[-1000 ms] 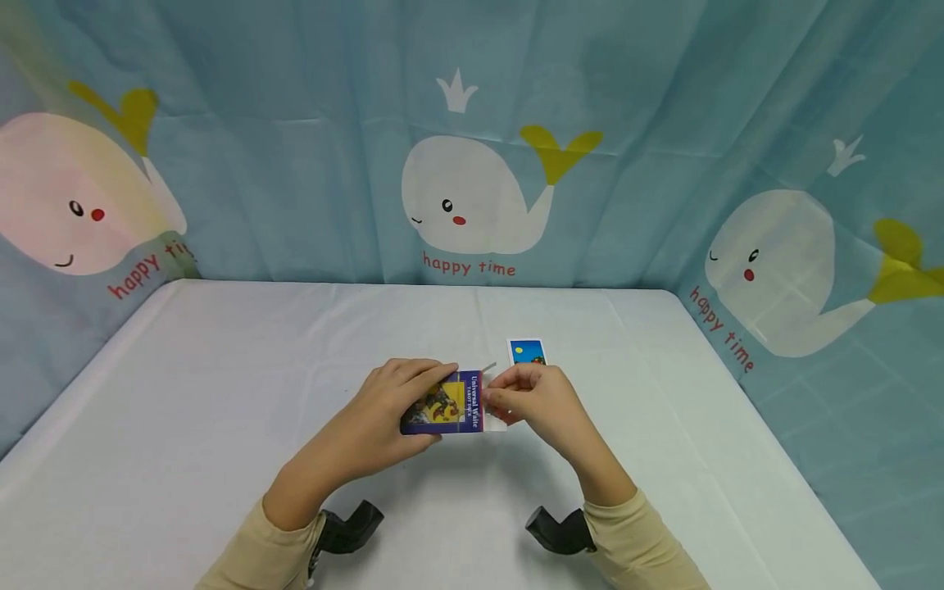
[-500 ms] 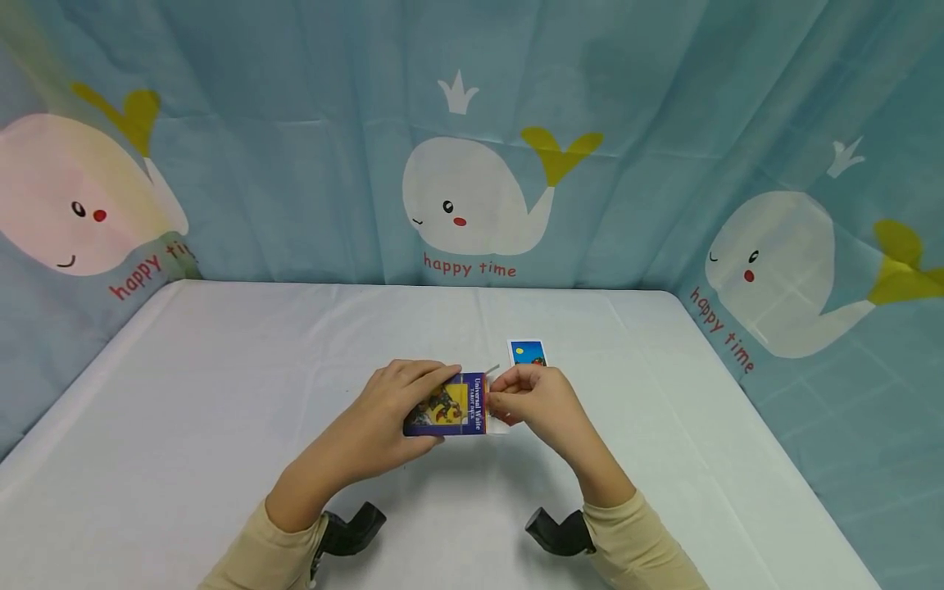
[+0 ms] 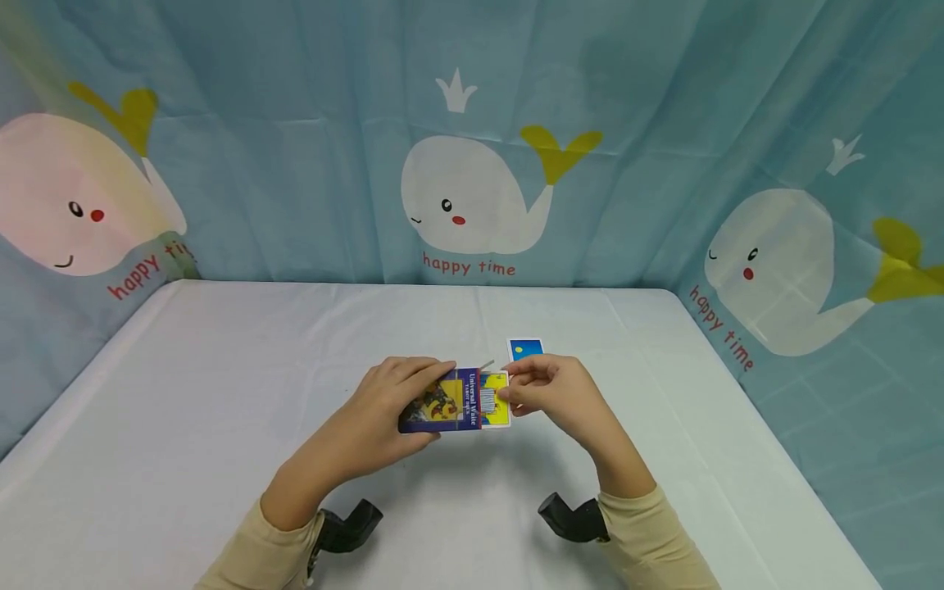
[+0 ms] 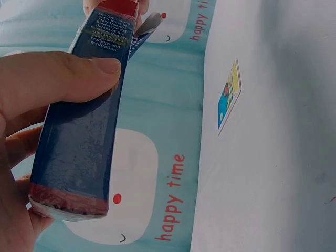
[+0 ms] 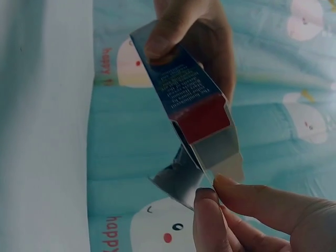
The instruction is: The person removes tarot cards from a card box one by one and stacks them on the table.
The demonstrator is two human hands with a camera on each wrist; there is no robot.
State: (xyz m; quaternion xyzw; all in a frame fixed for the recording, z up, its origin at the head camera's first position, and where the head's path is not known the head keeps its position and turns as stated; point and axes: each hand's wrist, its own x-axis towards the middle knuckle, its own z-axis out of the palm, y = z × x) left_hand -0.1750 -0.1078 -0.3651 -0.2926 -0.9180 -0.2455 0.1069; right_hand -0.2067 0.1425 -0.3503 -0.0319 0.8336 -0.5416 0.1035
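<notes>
My left hand grips a blue tarot card box, thumb on one narrow side and fingers on the other, raised above the table. The right end of the box is open, with flaps folded out. A yellow card with a white border sticks partly out of that end. Between thumb and forefinger, my right hand pinches the card's outer edge. Another card, blue with a yellow spot, lies on the table behind my right hand, partly hidden by it in the head view.
The white-covered table spreads out under both hands. A light blue curtain with printed whales hangs behind it and along the sides. Black curved mounts are strapped at both wrists.
My right hand has moved right, away from the box, and the yellow card has slid part of the way out of the open end. The left hand and box have barely moved.
</notes>
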